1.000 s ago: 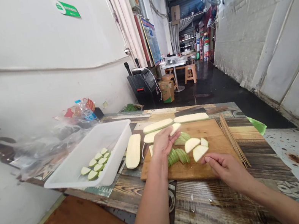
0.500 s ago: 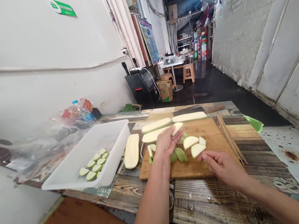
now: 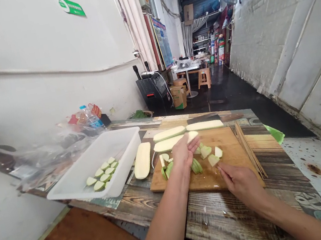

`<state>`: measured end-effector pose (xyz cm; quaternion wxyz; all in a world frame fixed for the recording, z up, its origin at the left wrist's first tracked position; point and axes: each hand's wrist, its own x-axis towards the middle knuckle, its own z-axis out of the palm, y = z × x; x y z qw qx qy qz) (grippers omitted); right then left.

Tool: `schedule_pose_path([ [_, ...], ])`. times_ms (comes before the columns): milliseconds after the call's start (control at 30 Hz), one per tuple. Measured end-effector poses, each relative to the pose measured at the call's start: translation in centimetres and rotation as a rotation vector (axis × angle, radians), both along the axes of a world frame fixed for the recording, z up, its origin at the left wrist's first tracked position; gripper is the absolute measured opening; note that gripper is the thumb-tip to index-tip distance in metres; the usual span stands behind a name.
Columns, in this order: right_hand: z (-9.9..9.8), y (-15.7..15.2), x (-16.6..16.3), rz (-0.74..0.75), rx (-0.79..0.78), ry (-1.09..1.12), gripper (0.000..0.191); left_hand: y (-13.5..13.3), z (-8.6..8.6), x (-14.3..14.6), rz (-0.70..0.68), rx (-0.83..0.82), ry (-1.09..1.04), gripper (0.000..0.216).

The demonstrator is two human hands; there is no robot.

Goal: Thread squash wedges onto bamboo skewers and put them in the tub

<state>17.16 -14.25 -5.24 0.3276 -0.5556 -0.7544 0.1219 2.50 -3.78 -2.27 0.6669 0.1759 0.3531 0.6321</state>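
Observation:
My right hand (image 3: 241, 182) pinches the end of a thin skewer, mostly hidden, at the front of the wooden cutting board (image 3: 230, 145). Pale green zucchini slices (image 3: 213, 160) sit just beyond its fingertips and seem to be on the skewer. My left hand (image 3: 184, 151) hovers over the board with fingers stretched out and palm turned right. A pale zucchini piece (image 3: 193, 135) shows behind its fingertips; whether they touch is unclear. More cut slices (image 3: 196, 166) lie under and beside the left wrist. Zucchini halves (image 3: 169, 133) lie behind the board, and another half (image 3: 143, 161) to its left.
A white plastic tub (image 3: 67, 190) at left holds several skewered slices (image 3: 104, 172). Bamboo skewers (image 3: 250, 151) lie along the board's right edge. A knife (image 3: 204, 119) rests at the back. Plastic bags and a bottle (image 3: 93, 117) crowd the table's far left.
The slices beyond my right hand have turned, showing greener faces. My left hand has shifted slightly right, its fingers still extended. The view has moved a little.

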Motion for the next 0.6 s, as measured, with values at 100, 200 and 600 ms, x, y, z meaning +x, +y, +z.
schedule_pose_path([
  [100,0.6,0.0,-0.2,0.048,-0.096,0.227,0.030,-0.1,0.1,0.1,0.000,0.003,-0.006,0.010],
  [200,1.2,0.1,-0.6,0.137,-0.472,0.683,0.029,-0.2,0.2,0.1,-0.018,0.002,-0.018,0.010],
  [600,0.2,0.8,-0.1,0.016,-0.156,0.394,0.030,-0.3,-0.2,0.5,-0.016,0.034,-0.023,0.009],
])
